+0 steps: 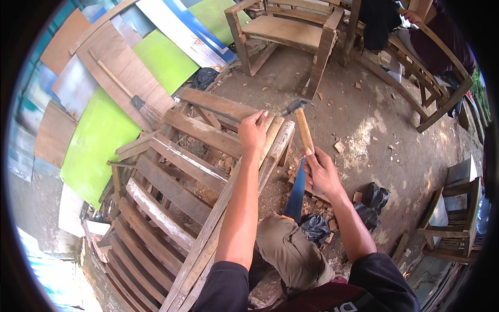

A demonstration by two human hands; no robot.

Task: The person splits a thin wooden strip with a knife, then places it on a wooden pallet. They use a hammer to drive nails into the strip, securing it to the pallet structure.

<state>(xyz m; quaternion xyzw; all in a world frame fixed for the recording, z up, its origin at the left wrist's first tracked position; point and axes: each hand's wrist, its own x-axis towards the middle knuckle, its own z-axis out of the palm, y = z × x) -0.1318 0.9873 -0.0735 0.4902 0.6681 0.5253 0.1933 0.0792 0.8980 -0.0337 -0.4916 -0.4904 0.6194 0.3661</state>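
My right hand [322, 174] is wrapped round the wooden handle of a hammer [303, 127]. The hammer's dark metal head is raised just right of the corner of a slatted wooden frame [172, 188]. At that corner, my left hand [251, 134] is pinched closed on the frame's end pieces; anything between its fingertips is too small to make out. Long rails and several worn slats, some with flaking white paint, make up the frame, which stretches away to the lower left. A blue blade-like piece [296, 193] stands below my right hand, beside my knee.
A wooden chair [283, 32] stands ahead, and a person [439, 44] is at another wooden frame [410, 96] at the upper right. Boards and a broom [143, 106] lean at the left. Black plastic bags [375, 196] and wood chips lie on the ground. A small wooden stand [457, 223] is far right.
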